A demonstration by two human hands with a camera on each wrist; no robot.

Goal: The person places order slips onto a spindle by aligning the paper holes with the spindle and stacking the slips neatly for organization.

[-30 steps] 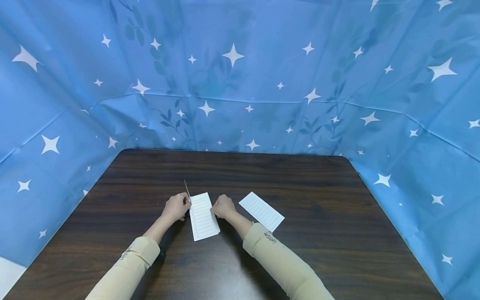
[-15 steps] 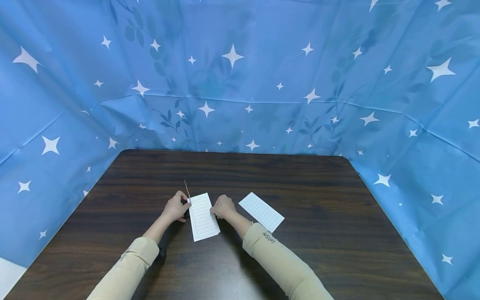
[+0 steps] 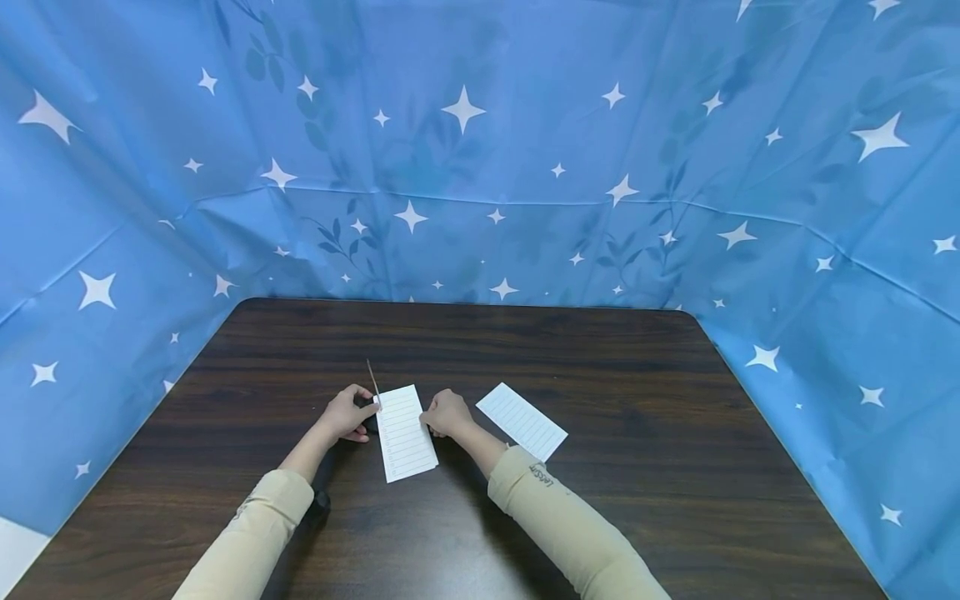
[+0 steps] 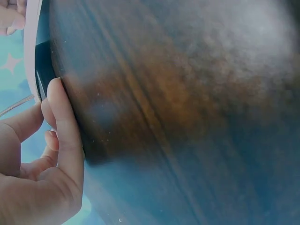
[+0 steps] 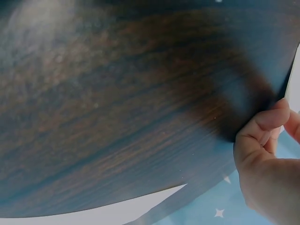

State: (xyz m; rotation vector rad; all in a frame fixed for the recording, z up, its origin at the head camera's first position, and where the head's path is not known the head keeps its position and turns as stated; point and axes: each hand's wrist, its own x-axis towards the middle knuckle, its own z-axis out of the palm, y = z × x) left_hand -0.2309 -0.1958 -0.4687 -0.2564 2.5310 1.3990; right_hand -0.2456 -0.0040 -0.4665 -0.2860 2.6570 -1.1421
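A small stack of white lined sheets (image 3: pixel 407 437) lies between my hands in the head view. My right hand (image 3: pixel 447 414) pinches its right edge with curled fingers. At the upper left edge, my left hand (image 3: pixel 347 414) holds the sheets between thumb and fingers, the thumb tip at the paper. A thin brown strand (image 3: pixel 372 377) sticks up from that corner; in the left wrist view the strand (image 4: pixel 16 106) ends close to my thumb. The right wrist view shows my right hand (image 5: pixel 272 159) at the edge of the sheets. The fingertips beneath the paper are hidden.
Another white lined sheet (image 3: pixel 522 422) lies slanted on the dark wooden table (image 3: pixel 637 467), just right of my right hand. Behind the table hangs a blue curtain (image 3: pixel 525 125) with white stars.
My left hand has shifted slightly left, its index finger parting from the thumb and away from the strand. My right hand and the separate sheet stay put.
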